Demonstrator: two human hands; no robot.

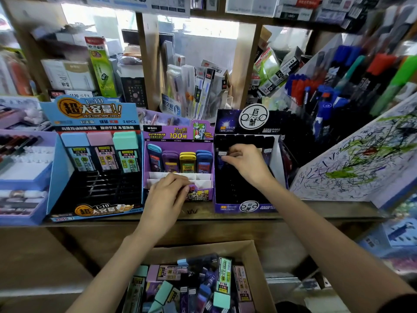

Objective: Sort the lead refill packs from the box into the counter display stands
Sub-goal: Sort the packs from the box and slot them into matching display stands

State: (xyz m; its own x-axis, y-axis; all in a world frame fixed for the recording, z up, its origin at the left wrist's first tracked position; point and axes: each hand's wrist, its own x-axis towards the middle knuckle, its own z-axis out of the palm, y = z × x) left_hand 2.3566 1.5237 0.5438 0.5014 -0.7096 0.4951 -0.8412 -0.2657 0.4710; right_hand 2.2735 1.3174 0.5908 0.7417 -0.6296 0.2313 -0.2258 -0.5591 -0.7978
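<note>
Three stands are lined up on the worktop (203, 214), and they are crowded from the right by a scribbled pad (349, 159) and pen racks (316, 91). The blue stand (53, 177) is loaded with three pastel packs. At the black stand (228, 123), a dark pack (222, 157) is pinched by the right hand (247, 164). The left hand (167, 196) is curled at the front of the purple stand (178, 132), but it cannot be told whether anything is held. Mixed packs (191, 283) are heaped in the box (252, 249) below.

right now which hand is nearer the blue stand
Left. The left hand is at the purple stand's front, just right of the blue stand; the right hand is farther right, pinching a pack in the black stand.
</note>
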